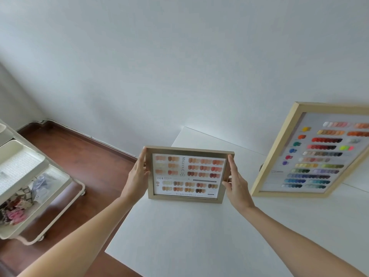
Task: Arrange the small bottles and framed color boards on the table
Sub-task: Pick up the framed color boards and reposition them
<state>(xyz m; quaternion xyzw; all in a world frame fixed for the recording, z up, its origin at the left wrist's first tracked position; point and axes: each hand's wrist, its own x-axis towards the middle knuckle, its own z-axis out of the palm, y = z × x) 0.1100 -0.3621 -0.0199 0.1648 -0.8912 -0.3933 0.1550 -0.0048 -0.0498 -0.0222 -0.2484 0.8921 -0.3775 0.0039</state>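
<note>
Here a white bench fills the lower right of the view, its far corner pushed up against a plain white wall. To the left the floor is dark reddish-brown wood with a skirting line running along the wall. On that floor stands a cream rolling cart on small castors, with a ribbed tray on top and a lower tray holding a jumble of pink, purple and patterned items too blurred to name.

The small framed color board stands upright on its lower edge near the left edge of the bench, facing the camera. Its frame is a pale grey-brown wood. The white card inside carries rows of nail-shaped swatches in nudes, peaches, oranges and browns, with "024" printed at mid-left and small lettering I cannot fully read.

The left hand lies flat along the frame's left side, fingers extended upward and thumb on the front edge. The right hand presses the right side likewise, fingers straight up, thumb at the front. Between them they clamp the frame.

Well to the right, a larger framed color board in light yellow wood leans tilted against the wall, showing many multicolored swatch rows on grey.
</note>
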